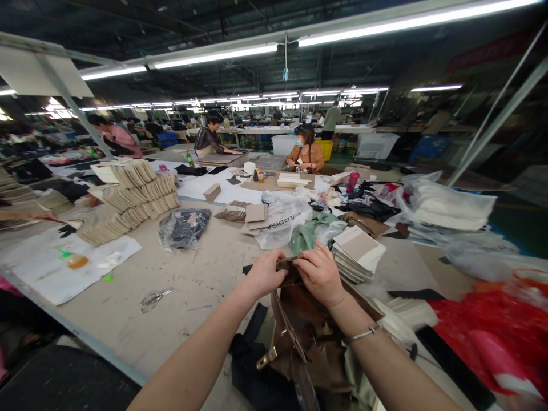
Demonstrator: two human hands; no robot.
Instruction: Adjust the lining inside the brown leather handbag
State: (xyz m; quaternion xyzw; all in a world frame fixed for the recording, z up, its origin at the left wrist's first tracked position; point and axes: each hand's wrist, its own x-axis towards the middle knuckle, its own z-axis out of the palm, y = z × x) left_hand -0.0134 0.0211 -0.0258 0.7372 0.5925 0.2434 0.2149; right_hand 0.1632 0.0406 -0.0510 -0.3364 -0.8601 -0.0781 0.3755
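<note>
A brown leather handbag with a metal clasp and straps lies at the near edge of the table. My left hand pinches the upper edge of the bag from the left, thumb and fingers pressed together. Close beside it, my right hand grips the same edge, its fingers bent over the material. Part of the bag's far side is hidden behind my hands and forearms. Dark cloth lies under and to the left of the bag.
Scissors and a glue bottle lie to the left. Stacked beige pieces stand behind. White panels, red plastic and a black phone-like slab crowd the right. A co-worker sits across the table.
</note>
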